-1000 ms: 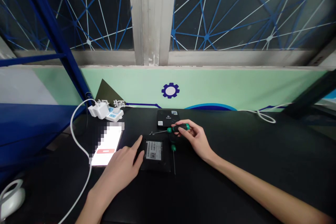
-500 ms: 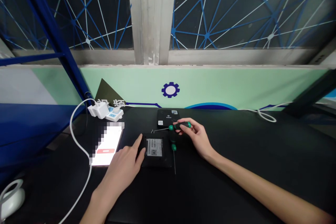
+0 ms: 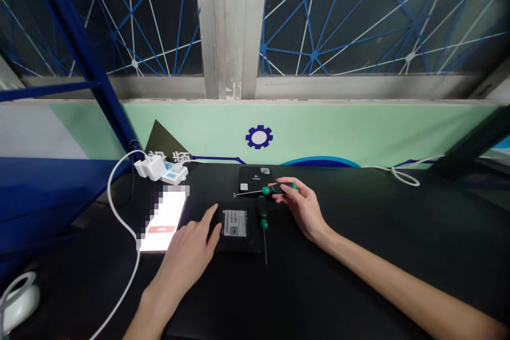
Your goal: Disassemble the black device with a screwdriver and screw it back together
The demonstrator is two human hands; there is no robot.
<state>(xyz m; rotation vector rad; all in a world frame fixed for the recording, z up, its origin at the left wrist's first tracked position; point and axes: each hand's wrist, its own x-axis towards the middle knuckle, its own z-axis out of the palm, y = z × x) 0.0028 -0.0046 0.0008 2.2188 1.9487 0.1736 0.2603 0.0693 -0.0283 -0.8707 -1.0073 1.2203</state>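
Small metal piece (image 3: pixel 235 195) at the tip of the held screwdriver (image 3: pixel 266 190)

The likeliest mishap seems to be losing that piece: if it only clings to the tip, a jerk of the right hand (image 3: pixel 306 208), or a bump against the black box (image 3: pixel 252 175) just beyond the shaft, could drop it onto the dark table (image 3: pixel 319 297), where it would be hard to spot. Whether it is 1 piece or 2 is too small to tell. A careless dip of the right hand might also knock the spare screwdriver (image 3: pixel 263 217) lying to its left and nearer the body.

The right forearm reaches in from the lower right; thumb and fingers pinch the handle, the shaft pointing left. The left hand (image 3: pixel 193 243) rests with index finger and thumb parted along the left edge of the flat device (image 3: pixel 240 228); how its other fingers are bent cannot be told. The device lies label up, just right of the left fingers. The phone (image 3: pixel 162 229) lies to that hand's left.
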